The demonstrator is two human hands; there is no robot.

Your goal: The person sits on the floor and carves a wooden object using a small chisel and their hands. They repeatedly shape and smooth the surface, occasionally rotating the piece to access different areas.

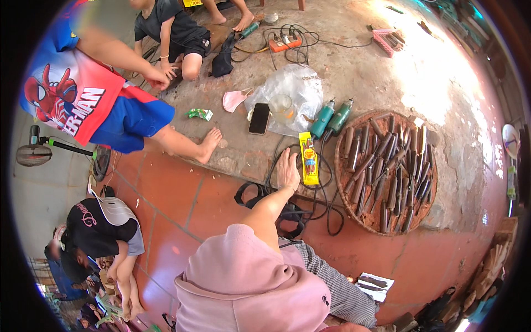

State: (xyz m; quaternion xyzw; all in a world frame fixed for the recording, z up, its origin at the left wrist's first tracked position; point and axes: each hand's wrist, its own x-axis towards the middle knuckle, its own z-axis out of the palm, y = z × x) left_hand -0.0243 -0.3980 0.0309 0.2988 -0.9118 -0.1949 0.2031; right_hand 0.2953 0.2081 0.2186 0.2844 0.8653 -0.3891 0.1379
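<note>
The left hand (pixel 288 170) was spread flat just left of a yellow printed packet (pixel 308 157).
On the concrete ledge (pixel 243 156), its extended fingers pinched nothing, apparently resting for support. Two rotary tools (pixel 322 119) lay beyond, then a round woven tray (pixel 344 182), its rim probably keeping loose wooden pieces (pixel 378 166) from rolling. The right hand's state could not be told.

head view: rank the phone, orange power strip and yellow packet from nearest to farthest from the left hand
1. Yellow packet: just right of the left hand
2. Phone: ahead, slightly left
3. Orange power strip: farther ahead
</note>
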